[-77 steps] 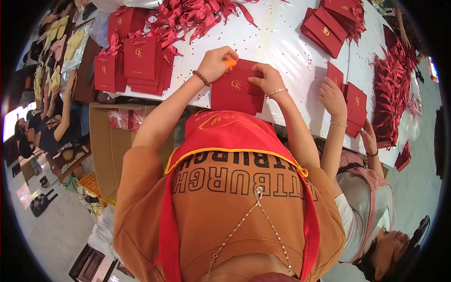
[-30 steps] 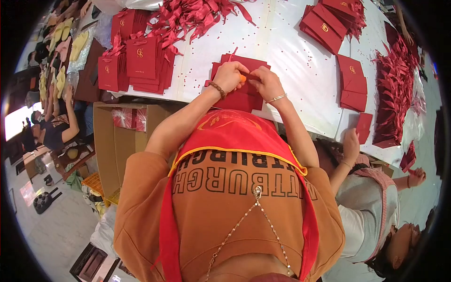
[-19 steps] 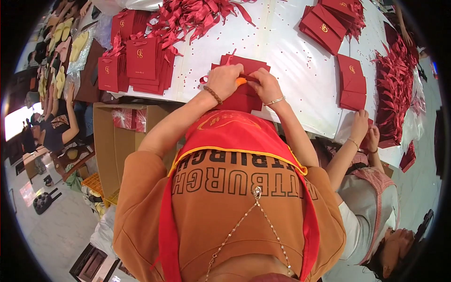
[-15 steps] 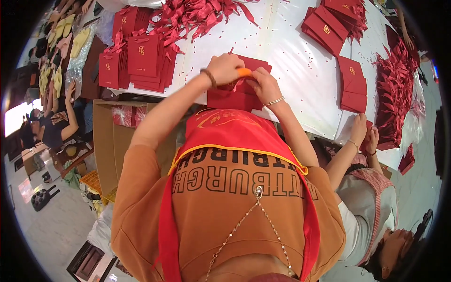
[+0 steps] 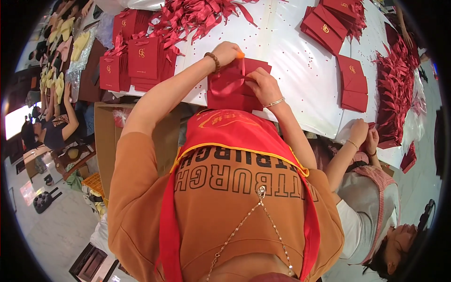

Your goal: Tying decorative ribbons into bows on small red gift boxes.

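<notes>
A flat dark red paper bag (image 5: pixel 225 101) lies on the table edge right in front of me, partly covered by my hands. My left hand (image 5: pixel 227 53), with an orange cover on a fingertip, is closed on a red ribbon (image 5: pixel 243 66) above the bag's far side. The ribbon hangs down from those fingers and loops over the bag. At the bag's right part, my right hand (image 5: pixel 264 87) has its fingers pinched together by the ribbon; what exactly lies between them is partly hidden.
Red bags (image 5: pixel 143 58) stand at the left beside a heap of red ribbons (image 5: pixel 188 19). More bags (image 5: pixel 352 82) lie at the right near a ribboned bundle (image 5: pixel 395 94). An open cardboard box (image 5: pixel 105 136) sits below the table. A co-worker's hands (image 5: pixel 359 134) work close by.
My left hand has moved up and away from my right hand, drawing the ribbon out into a visible length. My right hand stays almost in place over the bag.
</notes>
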